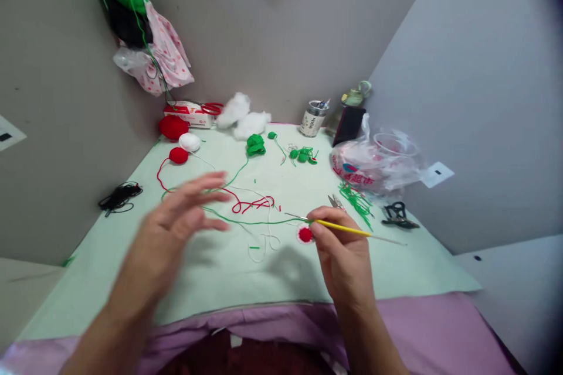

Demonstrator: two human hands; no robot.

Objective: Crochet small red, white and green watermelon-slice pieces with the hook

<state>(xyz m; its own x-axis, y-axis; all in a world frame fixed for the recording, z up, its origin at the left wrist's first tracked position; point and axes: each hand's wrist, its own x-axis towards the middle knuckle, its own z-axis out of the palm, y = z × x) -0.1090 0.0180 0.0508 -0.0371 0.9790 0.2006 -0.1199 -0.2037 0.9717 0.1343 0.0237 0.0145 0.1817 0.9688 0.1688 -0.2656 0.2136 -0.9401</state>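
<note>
My right hand (341, 252) pinches a yellow-handled crochet hook (345, 227), its metal tip pointing left. Green yarn (255, 222) runs from beside the hook's tip leftward to my left hand. A small red and white crocheted round (305, 234) shows just left of my right fingers; whether they touch it is unclear. My left hand (176, 228) is raised over the left part of the table, slightly blurred, fingers apart, with the green yarn passing by them. Red yarn (259, 204) and thin white yarn (269, 237) lie loosely between the hands.
Red yarn balls (178, 155), a white ball (189, 142), stuffing (251, 125) and a green ball (255, 145) stand at the back. Black yarn (119, 197) lies left. A pen can (314, 119), plastic bag (373, 161), green scraps (357, 202) and black scissors (399, 217) are on the right.
</note>
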